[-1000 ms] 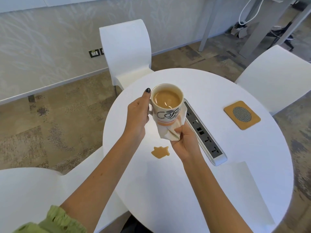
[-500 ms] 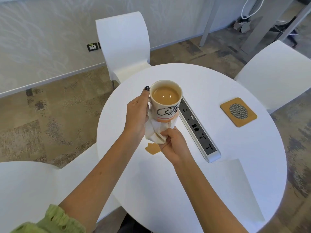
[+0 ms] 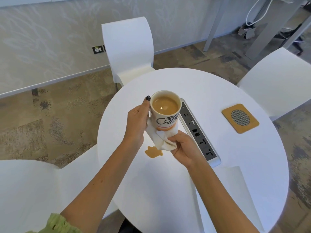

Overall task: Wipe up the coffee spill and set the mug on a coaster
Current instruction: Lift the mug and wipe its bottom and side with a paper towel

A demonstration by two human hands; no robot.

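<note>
At frame center our left hand (image 3: 137, 121) gripped the upright ceramic mug (image 3: 165, 113), mouth up, full of coffee, lettered "Cof…". Below it, our right hand (image 3: 186, 148) pinched a crumpled white napkin (image 3: 164, 139) against its base, above the tan spill (image 3: 153, 152). A square cork coaster (image 3: 240, 118) lay at right on the round white table (image 3: 235, 165).

The mug (image 3: 165, 115) looks like glossy ceramic, and the napkin (image 3: 164, 139) is soft crumpled paper. The table (image 3: 210, 84) is smooth and matt white. The coaster (image 3: 240, 117) looks like cork with a mesh centre.
</note>
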